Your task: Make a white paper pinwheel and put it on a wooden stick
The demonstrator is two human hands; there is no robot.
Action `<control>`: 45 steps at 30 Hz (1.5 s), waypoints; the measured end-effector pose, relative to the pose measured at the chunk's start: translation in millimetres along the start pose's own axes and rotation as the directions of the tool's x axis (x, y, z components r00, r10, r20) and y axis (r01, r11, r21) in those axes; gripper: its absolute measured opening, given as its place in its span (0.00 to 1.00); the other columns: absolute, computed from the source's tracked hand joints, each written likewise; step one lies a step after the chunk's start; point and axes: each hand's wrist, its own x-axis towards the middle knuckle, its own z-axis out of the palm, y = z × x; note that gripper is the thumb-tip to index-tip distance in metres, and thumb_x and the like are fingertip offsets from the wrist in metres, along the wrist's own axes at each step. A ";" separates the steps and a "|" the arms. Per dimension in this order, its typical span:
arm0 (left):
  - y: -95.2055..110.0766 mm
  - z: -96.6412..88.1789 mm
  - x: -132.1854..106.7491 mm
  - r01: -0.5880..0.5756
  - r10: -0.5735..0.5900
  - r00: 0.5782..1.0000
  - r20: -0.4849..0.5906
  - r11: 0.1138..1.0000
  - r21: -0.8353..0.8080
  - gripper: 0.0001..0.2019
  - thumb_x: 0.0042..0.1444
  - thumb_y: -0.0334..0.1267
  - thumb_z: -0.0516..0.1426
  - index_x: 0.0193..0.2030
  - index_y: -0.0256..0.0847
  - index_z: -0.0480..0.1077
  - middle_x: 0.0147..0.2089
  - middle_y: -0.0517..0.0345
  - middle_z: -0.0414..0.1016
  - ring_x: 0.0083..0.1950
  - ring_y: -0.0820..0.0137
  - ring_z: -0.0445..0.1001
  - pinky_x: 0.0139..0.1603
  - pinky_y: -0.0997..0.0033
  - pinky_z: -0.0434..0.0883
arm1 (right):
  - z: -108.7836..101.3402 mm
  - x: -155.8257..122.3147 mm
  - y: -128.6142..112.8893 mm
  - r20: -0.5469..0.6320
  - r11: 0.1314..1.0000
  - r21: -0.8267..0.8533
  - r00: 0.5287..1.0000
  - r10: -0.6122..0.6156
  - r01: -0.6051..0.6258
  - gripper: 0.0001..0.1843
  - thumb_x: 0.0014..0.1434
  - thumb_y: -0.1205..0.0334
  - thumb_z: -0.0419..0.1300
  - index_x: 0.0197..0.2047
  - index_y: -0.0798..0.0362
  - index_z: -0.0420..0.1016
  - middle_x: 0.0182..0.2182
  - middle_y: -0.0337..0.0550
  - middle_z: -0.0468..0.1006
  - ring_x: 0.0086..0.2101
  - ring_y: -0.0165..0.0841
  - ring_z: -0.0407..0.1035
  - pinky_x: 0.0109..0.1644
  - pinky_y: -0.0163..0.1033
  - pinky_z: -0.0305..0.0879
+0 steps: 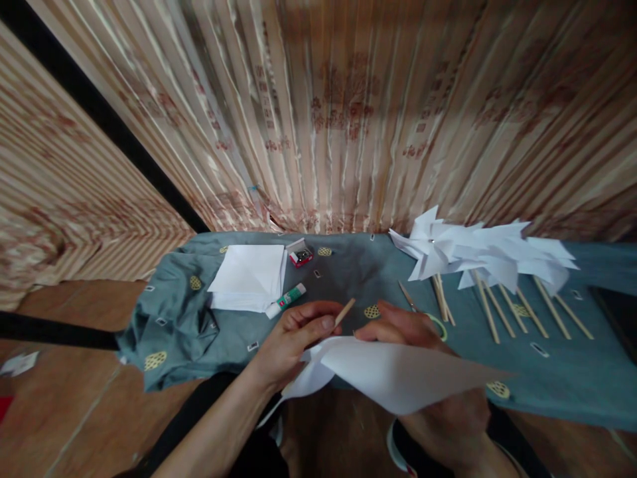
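My left hand [297, 335] is closed around a thin wooden stick [345, 311], whose tip pokes out past the thumb. A white paper pinwheel [398, 372] hangs in front of me over the table's near edge, its blades bent and curved. On its upper edge, my right hand [405, 324] pinches the paper close to the stick; the wide blade covers much of this hand. Something tiny shows at the right fingertips, too small to name. Just beyond the right hand lie scissors [438, 325] with pale green handles, partly hidden by it.
White paper squares [249, 272] are stacked at the left. Beside them are a glue stick [286, 301] and a small open red box [300, 254]. Several white pinwheels [432, 242] on sticks lie to the right. A dark flat object [617, 315] sits at the right edge.
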 end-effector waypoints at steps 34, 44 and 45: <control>7.9 -4.7 -1.3 -0.277 0.278 0.959 0.053 0.882 0.381 0.09 0.45 0.42 0.66 0.27 0.37 0.80 0.26 0.56 0.71 0.26 0.74 0.65 0.27 0.74 0.63 | 5.7 -0.2 6.2 -0.012 0.999 0.039 1.000 0.027 -0.026 0.17 0.58 0.63 0.59 0.52 0.47 0.69 0.38 0.43 0.80 0.39 0.40 0.75 0.45 0.46 0.71; 7.8 -5.3 -1.6 -0.369 0.401 0.915 0.030 0.807 0.461 0.03 0.46 0.37 0.66 0.28 0.41 0.81 0.29 0.55 0.76 0.31 0.71 0.70 0.35 0.73 0.67 | 7.3 -4.7 9.6 0.001 0.997 0.075 1.000 0.006 -0.006 0.16 0.60 0.62 0.56 0.52 0.49 0.68 0.40 0.45 0.79 0.41 0.41 0.74 0.45 0.47 0.71; 7.8 -4.9 -1.9 -0.370 0.402 0.915 0.033 0.805 0.465 0.04 0.46 0.38 0.66 0.28 0.41 0.81 0.29 0.55 0.76 0.31 0.71 0.70 0.35 0.73 0.67 | 7.4 -4.7 9.6 0.000 0.997 0.079 1.000 0.007 -0.007 0.17 0.60 0.61 0.56 0.53 0.49 0.68 0.39 0.45 0.79 0.41 0.41 0.74 0.45 0.47 0.70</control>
